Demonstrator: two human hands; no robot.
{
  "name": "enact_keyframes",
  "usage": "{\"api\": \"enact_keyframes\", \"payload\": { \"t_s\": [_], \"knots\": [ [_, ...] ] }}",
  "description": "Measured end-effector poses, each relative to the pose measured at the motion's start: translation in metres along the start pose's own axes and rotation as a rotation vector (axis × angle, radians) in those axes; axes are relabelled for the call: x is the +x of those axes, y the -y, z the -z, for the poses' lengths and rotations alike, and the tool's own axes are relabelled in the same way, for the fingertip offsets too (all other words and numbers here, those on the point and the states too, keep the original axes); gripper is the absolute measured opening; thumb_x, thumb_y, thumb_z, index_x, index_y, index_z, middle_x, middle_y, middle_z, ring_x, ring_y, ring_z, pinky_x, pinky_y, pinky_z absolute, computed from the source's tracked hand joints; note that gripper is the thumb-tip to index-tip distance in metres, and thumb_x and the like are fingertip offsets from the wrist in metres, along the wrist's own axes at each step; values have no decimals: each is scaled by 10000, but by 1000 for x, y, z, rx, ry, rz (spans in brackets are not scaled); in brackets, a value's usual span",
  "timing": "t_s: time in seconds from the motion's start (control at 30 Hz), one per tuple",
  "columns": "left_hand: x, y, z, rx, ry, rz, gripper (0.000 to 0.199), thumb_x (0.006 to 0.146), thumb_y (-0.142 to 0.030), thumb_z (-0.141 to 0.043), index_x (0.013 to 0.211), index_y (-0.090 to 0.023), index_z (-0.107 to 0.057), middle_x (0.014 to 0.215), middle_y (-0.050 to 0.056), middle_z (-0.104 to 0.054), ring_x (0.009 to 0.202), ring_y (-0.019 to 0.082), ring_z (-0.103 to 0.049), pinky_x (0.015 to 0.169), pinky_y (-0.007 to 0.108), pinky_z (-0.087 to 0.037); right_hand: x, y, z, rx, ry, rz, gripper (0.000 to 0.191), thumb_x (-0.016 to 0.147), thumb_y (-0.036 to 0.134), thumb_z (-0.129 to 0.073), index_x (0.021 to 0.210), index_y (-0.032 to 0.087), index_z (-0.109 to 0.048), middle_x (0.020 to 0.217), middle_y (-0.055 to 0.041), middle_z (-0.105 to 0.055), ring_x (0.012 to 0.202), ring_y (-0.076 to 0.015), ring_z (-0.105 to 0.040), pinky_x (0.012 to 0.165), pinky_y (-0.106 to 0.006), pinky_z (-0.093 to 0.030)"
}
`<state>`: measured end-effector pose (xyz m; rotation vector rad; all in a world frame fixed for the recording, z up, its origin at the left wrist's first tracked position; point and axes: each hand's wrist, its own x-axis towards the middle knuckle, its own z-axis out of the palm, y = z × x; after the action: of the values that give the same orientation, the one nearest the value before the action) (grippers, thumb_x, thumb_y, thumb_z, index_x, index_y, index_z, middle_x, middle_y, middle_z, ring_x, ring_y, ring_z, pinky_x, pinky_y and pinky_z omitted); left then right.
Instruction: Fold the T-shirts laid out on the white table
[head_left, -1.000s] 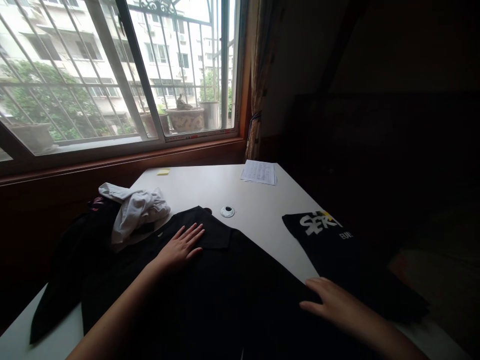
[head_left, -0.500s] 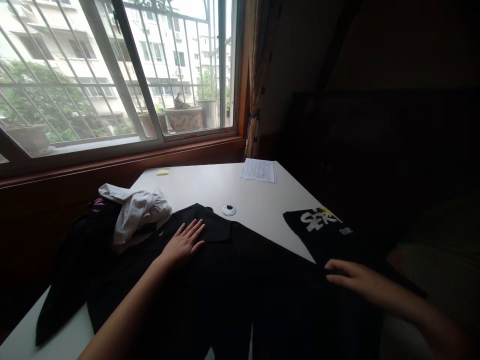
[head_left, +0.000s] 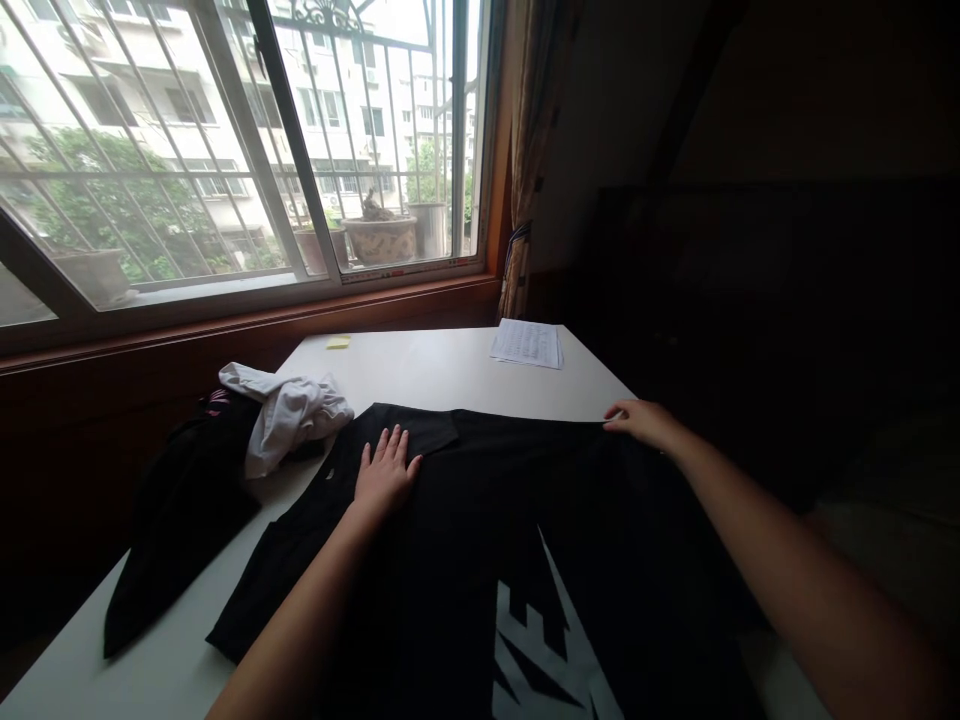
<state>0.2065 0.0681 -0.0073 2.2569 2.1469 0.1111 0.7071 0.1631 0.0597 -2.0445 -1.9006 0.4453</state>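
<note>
A black T-shirt (head_left: 450,520) with a large grey letter print lies spread over the near part of the white table (head_left: 420,370). My left hand (head_left: 385,470) rests flat on it beside the folded-looking sleeve, fingers spread. At the shirt's far right edge, my right hand (head_left: 641,422) pinches the fabric between thumb and fingers, close to the table's right side. Part of the print runs out of view at the bottom. The shirt's right portion fades into shadow.
Crumpled white cloth (head_left: 296,415) and a dark garment (head_left: 176,520) lie heaped at the table's left edge. Paper sheets (head_left: 527,343) and a yellow note (head_left: 338,342) are near the back. A barred window (head_left: 225,150) stands behind, with a curtain (head_left: 517,260) beside it.
My right hand has moved up and away from me, drawing the shirt's edge straight. The shirt now covers the round table fitting and the printed dark garment on the right; its grey print shows.
</note>
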Motion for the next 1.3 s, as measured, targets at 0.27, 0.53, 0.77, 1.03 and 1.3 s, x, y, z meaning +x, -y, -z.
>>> {"api": "enact_keyframes", "payload": {
  "t_s": [0.27, 0.53, 0.77, 1.03, 1.3],
  "knots": [
    [-18, 10, 0, -2, 66, 127, 808, 984, -685, -162, 1615, -188, -250, 1689, 122, -116, 1560, 378, -118, 1173, 701, -183, 13, 8, -32, 39, -134, 3, 546, 865, 431, -647, 1352, 195, -575, 1106, -113, -735, 997, -274, -677, 873, -373, -513],
    [-10, 35, 11, 105, 14, -7, 724, 1025, -616, -176, 1582, -186, -347, 1674, 124, -221, 1559, 354, -148, 1201, 664, -139, -19, -27, -40, 198, -27, -152, 760, 860, 501, -664, 1494, 168, -407, 1327, -231, -612, 988, -284, -691, 768, -359, -541],
    [-5, 43, 6, 52, 30, -56, 643, 1053, -543, -182, 1613, -235, -252, 1695, 69, -152, 1572, 304, -103, 1216, 631, -150, -20, -27, -47, 7, -128, -109, 583, 913, 318, -577, 1461, 176, -441, 1236, -192, -660, 1054, -296, -666, 838, -378, -522],
    [-30, 9, -5, -4, 19, 122, 730, 1019, -622, -139, 1621, -217, -223, 1695, 115, -106, 1566, 382, -67, 1130, 777, -154, 8, -7, -48, -142, -179, -27, 468, 976, 259, -474, 1435, 167, -466, 1228, -199, -659, 1085, -326, -647, 873, -407, -472],
    [-52, 20, -2, 32, 52, 159, 728, 1016, -627, -155, 1617, -226, -243, 1692, 114, -109, 1561, 391, -97, 1124, 779, -181, 9, 9, -64, -244, -226, 32, 456, 971, 240, -438, 1422, 190, -492, 1318, -185, -602, 1176, -355, -559, 936, -488, -454]
  ]
}}
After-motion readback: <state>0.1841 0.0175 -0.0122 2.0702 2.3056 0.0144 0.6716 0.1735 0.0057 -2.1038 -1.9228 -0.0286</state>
